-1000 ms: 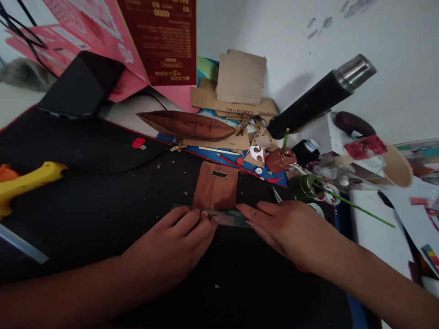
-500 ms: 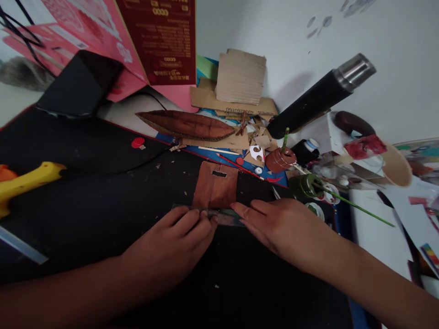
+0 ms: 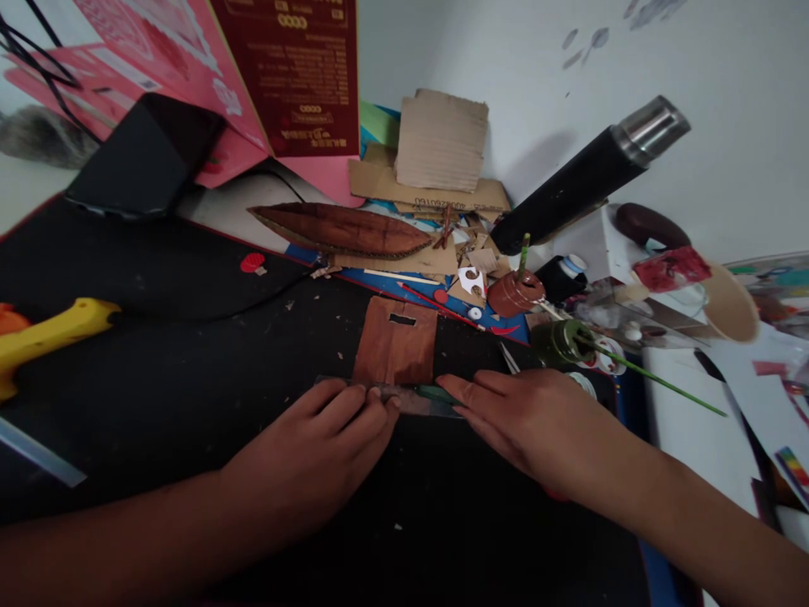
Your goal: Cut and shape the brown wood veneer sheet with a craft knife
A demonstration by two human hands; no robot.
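A piece of brown-painted cardboard (image 3: 398, 344) with a small dark slot near its top lies flat on the black mat. Across its near edge runs a clear strip (image 3: 410, 401) that looks like a ruler. My left hand (image 3: 338, 438) presses this strip down with curled fingers. At the strip's right end, my right hand (image 3: 524, 413) is closed, thumb and fingers together. A dark green shape (image 3: 435, 393) shows by its fingertips, and a bit of red peeks out below the palm; what it grips is mostly hidden.
Behind lies a brown boat-shaped piece (image 3: 341, 229) among cardboard scraps. On the right stand a brown paint jar (image 3: 515, 292), a green paint jar (image 3: 559, 341) with a green stick, and a leaning black flask (image 3: 587, 173). A yellow-handled tool (image 3: 63, 333) lies left.
My right hand has slid slightly to the right along the strip, uncovering more of the green shape. My left hand stays in place on the strip.
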